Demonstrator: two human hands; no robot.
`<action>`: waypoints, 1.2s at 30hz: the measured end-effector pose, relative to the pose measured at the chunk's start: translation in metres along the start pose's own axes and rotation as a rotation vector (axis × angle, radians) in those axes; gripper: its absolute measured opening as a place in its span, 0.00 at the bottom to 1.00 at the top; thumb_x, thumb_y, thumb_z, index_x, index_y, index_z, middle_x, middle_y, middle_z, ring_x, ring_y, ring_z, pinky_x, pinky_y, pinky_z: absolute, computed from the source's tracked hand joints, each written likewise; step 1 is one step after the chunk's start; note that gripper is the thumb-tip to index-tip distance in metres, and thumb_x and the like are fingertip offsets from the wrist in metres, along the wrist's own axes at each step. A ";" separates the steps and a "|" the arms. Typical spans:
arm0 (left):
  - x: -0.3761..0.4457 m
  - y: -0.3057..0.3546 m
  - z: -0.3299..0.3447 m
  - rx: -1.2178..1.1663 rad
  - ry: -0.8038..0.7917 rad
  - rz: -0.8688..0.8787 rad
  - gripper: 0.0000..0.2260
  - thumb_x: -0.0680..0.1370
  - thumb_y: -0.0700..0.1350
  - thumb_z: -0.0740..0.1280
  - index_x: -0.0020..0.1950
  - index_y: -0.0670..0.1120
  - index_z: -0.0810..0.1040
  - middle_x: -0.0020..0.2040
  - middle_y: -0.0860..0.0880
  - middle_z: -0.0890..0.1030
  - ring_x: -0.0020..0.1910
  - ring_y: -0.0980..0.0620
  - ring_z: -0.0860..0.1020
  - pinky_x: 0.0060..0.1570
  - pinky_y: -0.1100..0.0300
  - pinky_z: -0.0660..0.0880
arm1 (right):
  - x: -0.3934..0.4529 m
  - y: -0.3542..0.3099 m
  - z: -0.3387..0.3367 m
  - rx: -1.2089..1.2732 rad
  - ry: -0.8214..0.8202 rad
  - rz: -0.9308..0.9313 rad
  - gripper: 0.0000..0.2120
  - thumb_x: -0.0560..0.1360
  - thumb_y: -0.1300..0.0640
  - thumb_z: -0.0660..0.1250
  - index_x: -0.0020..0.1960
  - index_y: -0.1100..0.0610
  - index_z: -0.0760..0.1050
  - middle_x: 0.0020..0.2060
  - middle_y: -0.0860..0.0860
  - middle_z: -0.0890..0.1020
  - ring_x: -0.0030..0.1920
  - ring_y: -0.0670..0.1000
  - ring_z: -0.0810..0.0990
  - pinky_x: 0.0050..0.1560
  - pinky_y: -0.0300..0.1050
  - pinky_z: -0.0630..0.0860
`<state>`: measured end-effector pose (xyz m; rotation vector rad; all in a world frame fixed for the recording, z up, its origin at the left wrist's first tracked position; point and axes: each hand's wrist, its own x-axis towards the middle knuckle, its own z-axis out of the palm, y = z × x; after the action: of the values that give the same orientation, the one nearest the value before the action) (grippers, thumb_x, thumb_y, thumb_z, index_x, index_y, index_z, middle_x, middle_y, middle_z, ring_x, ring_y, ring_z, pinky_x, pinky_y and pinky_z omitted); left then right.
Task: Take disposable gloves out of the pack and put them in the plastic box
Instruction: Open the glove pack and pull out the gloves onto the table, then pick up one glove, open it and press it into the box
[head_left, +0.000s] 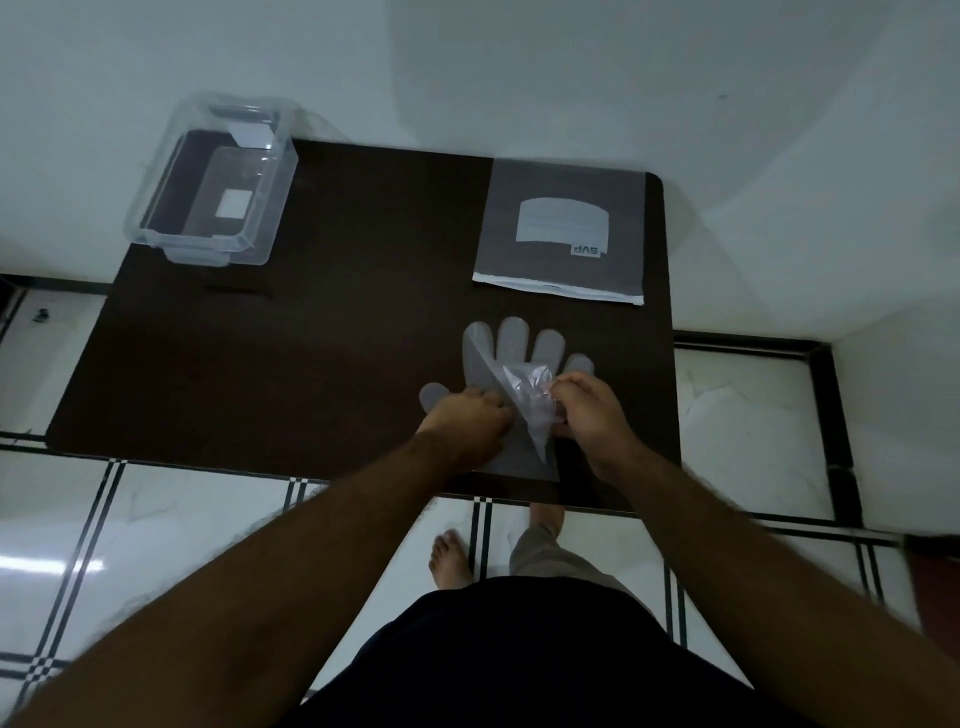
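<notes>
Gloves (511, 345), unpacked, are pinned by L hand (467, 421) (curl unclear); top glove (524, 387) is pinched by R hand (587, 410). Box (275, 192) isn't filled yet.

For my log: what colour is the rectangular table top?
Table top is dark brown; head view.

A clear glove (480, 364) lies flat on the dark table (311, 338). The left hand (467, 421) rests on the glove, knuckles bent; the right hand (587, 410) pinches a lifted, crumpled layer of it. Just beyond the glove lies the pack (563, 234); well beyond and left of it, the open box (208, 182).
</notes>
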<state>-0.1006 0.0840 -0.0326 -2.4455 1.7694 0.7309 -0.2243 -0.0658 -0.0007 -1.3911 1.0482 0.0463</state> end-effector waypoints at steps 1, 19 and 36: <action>0.002 0.000 -0.002 0.009 -0.009 0.008 0.18 0.83 0.54 0.68 0.71 0.51 0.78 0.71 0.46 0.78 0.69 0.44 0.76 0.64 0.46 0.79 | 0.001 -0.001 -0.003 0.037 -0.010 0.018 0.11 0.84 0.58 0.62 0.56 0.64 0.79 0.54 0.64 0.83 0.57 0.67 0.82 0.61 0.64 0.83; 0.030 0.007 -0.053 -0.165 -0.193 -0.187 0.10 0.81 0.56 0.69 0.56 0.52 0.83 0.51 0.51 0.82 0.52 0.51 0.82 0.56 0.50 0.81 | -0.022 -0.140 -0.090 0.278 -0.145 -0.218 0.13 0.84 0.57 0.58 0.50 0.56 0.81 0.59 0.64 0.85 0.61 0.66 0.85 0.63 0.67 0.81; 0.015 0.010 -0.304 -1.449 0.185 0.440 0.28 0.70 0.37 0.71 0.69 0.41 0.68 0.58 0.40 0.82 0.55 0.44 0.80 0.54 0.55 0.78 | -0.096 -0.323 -0.116 -0.617 -0.427 -0.561 0.05 0.81 0.60 0.70 0.48 0.60 0.83 0.39 0.53 0.85 0.41 0.54 0.83 0.48 0.53 0.82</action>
<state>0.0000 -0.0231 0.2345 -2.6901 2.2952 2.6589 -0.1552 -0.1891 0.3257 -2.0784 0.2596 0.2585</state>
